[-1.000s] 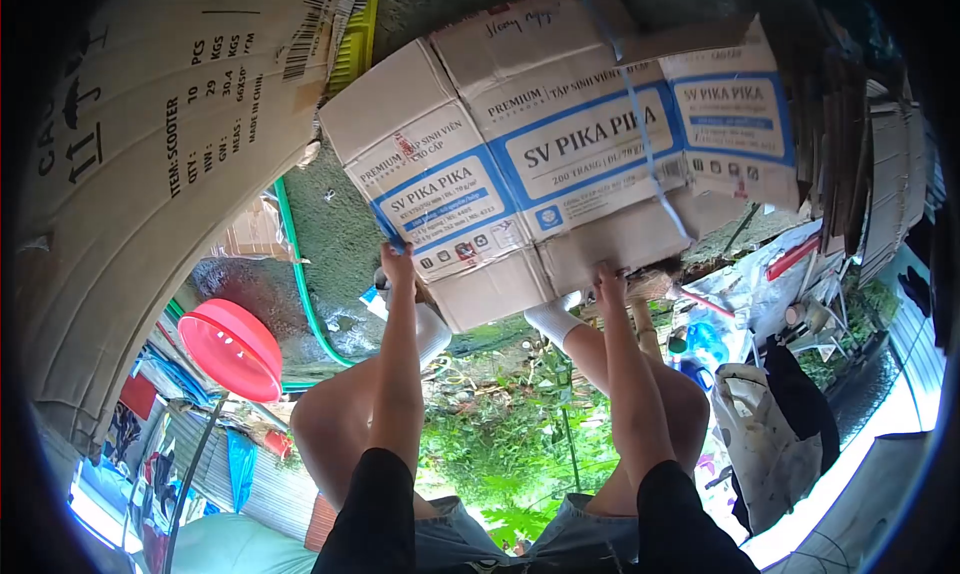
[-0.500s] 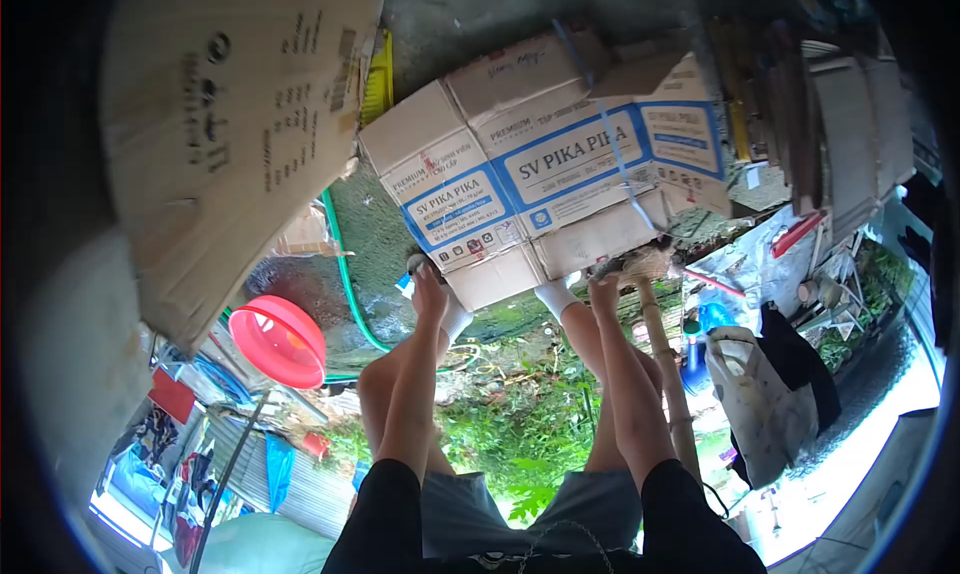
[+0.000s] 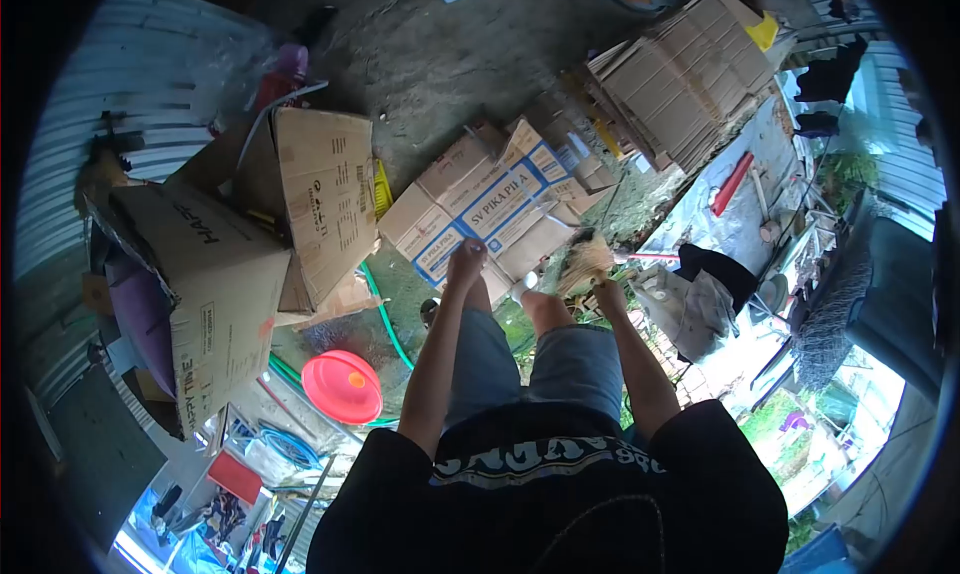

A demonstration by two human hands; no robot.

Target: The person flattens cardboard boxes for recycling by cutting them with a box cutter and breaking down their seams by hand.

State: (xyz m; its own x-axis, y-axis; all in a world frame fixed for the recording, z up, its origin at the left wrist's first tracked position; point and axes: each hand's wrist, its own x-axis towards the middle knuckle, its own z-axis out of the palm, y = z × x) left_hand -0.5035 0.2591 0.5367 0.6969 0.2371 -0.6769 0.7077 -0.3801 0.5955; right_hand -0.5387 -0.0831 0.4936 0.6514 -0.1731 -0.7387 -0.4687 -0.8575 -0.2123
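A flattened cardboard carton (image 3: 500, 206), white with blue bands and the print "SV PIKA PIKA", lies on the ground ahead of me. My left hand (image 3: 468, 262) is closed in a fist and overlaps the carton's near part. Lower right of the carton, my right hand (image 3: 608, 296) is closed too, at the near end of a straw broom head (image 3: 586, 259). I cannot tell what the fingers hold. A white-socked foot (image 3: 524, 286) shows between my hands.
Large open boxes (image 3: 235, 294) stand on the left. Beneath them sit a pink basin (image 3: 342, 386) and a green hose (image 3: 385, 314). Stacked flat cardboard (image 3: 685, 79) lies at upper right. A pale sack (image 3: 685, 309) with dark cloth is right of the broom.
The view has risen and widened, so the carton looks smaller and farther off. My left hand has come up over the carton's print; my legs look less bent.
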